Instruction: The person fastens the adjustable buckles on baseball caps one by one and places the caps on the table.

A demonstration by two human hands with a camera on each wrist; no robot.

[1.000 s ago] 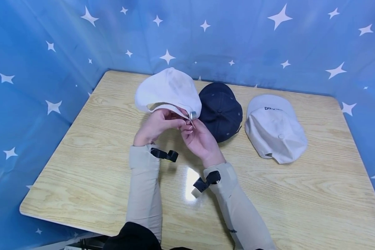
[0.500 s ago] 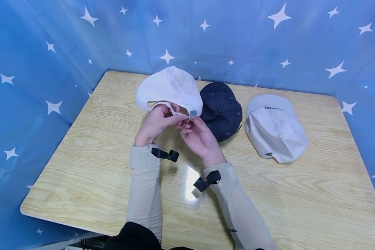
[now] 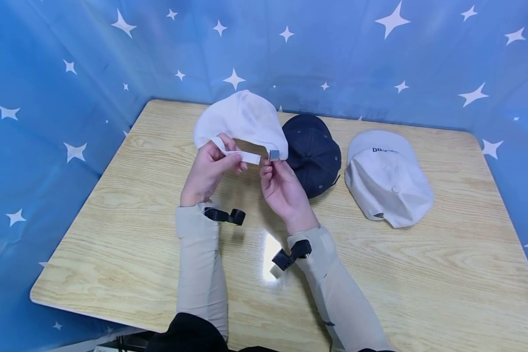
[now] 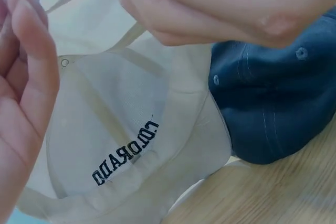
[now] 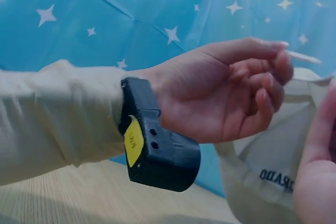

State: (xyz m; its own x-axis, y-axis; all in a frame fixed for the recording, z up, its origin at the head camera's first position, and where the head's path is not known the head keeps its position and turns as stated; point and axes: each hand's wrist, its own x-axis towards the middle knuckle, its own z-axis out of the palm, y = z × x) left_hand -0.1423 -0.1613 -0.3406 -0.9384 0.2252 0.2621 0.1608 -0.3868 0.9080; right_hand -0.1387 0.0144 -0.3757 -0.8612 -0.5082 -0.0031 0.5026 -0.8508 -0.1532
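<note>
A white baseball cap (image 3: 242,115) stands with its back opening toward me. Between thumb and fingers, my left hand (image 3: 204,171) pinches its loose strap (image 3: 250,157), whose free end points right. My right hand (image 3: 286,193) pinches the cap's edge just under the metal buckle (image 3: 274,155). A small gap separates strap end and buckle. In the left wrist view, the cap's inside shows the dark reversed stitching COLORADO (image 4: 126,153). The right wrist view has my right hand (image 5: 226,90) with curled fingers at the cap's rim.
A navy cap (image 3: 310,156) lies right beside the white one, close to my right hand. Farther right is a light grey cap (image 3: 389,181) with dark lettering. All are on a wood-grain table (image 3: 114,234), with a blue star-patterned curtain (image 3: 264,54) behind it.
My left hand has moved left, drawing the strap out of the buckle so its end is now loose. The right hand stays at the buckle. The white cap has shifted slightly right.
</note>
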